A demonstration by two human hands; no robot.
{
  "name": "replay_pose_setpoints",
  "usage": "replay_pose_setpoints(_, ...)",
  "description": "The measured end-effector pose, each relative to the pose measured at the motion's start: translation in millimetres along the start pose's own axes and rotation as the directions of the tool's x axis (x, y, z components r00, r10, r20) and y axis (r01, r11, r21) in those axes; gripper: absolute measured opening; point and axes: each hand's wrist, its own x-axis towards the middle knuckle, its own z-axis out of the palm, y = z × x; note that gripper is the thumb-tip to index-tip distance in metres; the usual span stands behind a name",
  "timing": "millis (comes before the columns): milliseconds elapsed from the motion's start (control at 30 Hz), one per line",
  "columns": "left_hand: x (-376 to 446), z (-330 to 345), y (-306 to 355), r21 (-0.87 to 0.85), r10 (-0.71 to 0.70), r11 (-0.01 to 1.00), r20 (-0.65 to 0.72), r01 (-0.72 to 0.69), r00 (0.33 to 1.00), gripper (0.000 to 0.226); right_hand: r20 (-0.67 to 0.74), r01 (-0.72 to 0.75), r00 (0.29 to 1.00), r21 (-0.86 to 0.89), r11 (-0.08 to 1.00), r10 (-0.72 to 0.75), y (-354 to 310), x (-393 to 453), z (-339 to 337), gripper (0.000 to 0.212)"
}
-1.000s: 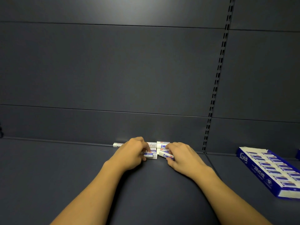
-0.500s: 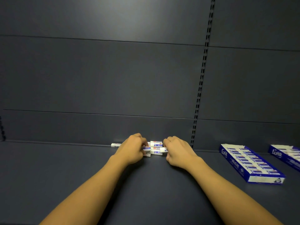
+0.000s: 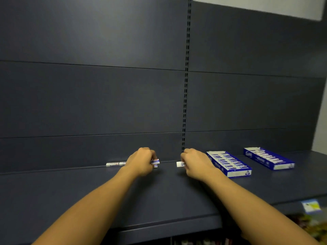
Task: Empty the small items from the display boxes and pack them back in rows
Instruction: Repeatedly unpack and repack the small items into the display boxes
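Small items, white-and-blue packets, sit split between two hands near the back of the dark shelf. Landmark: the slotted upright in the back panel. Nearest the camera, a yellow price tag on the shelf's front lip, far right of the upright. Left hand, left of the upright: fingers curled round a few packets, their ends poking out on the upright's side. Right hand, just right of the upright's foot: fingers curled on one white packet, possibly more, too blurred to count. Further left of the upright, two loose packets lie end to end along the back edge. Right of it, a blue display box filled in rows; beyond, a second box, also filled.
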Motion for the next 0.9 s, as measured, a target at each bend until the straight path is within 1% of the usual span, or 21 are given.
replay_pose_setpoints(100, -2.6, 7.2, 17.1, -0.021, 0.041, 0.999, -0.001, -0.041, 0.999, 0.018, 0.017, -0.051, 0.999, -0.017, 0.999, 0.051, 11.3, -26.0, -5.7, 0.022)
replay_pose_setpoints(233, -0.1, 14.9, 47.5, -0.04, 0.109, 0.993, 0.025, -0.108, 0.994, 0.021, 0.037, -0.138, 0.99, -0.009, 0.99, 0.138, 33.3, -58.3, -11.7, 0.019)
replay_pose_setpoints(400, 9.6, 21.6, 92.3, -0.048, 0.161, 0.986, 0.045, -0.159, 0.986, 0.025, 0.068, -0.234, 0.97, 0.007, 0.972, 0.233, 70.2, -88.0, -19.5, 0.018)
replay_pose_setpoints(533, 18.4, 27.6, 130.1, -0.028, 0.189, 0.982, 0.059, -0.188, 0.98, 0.023, 0.066, -0.263, 0.962, -0.015, 0.965, 0.264, 108.2, -108.1, -25.4, 0.019)
replay_pose_setpoints(633, 27.3, 32.1, 161.9, -0.017, 0.185, 0.983, 0.082, -0.184, 0.979, 0.025, 0.058, -0.27, 0.961, -0.022, 0.963, 0.271, 140.9, -123.2, -32.0, 0.022)
replay_pose_setpoints(733, 38.9, 37.1, 199.1, -0.013, 0.189, 0.982, 0.078, -0.189, 0.979, 0.025, 0.055, -0.289, 0.956, -0.014, 0.957, 0.29, 176.8, -139.7, -38.5, 0.023)
replay_pose_setpoints(833, 48.3, 46.4, 239.5, -0.037, 0.204, 0.979, 0.061, -0.202, 0.977, 0.024, 0.072, -0.312, 0.947, -0.025, 0.95, 0.313, 215.0, -159.7, -41.3, 0.018)
replay_pose_setpoints(900, 53.2, 54.6, 264.9, -0.061, 0.211, 0.976, 0.056, -0.208, 0.976, 0.028, 0.069, -0.333, 0.94, -0.031, 0.942, 0.335, 240.3, -173.1, -41.2, 0.017)
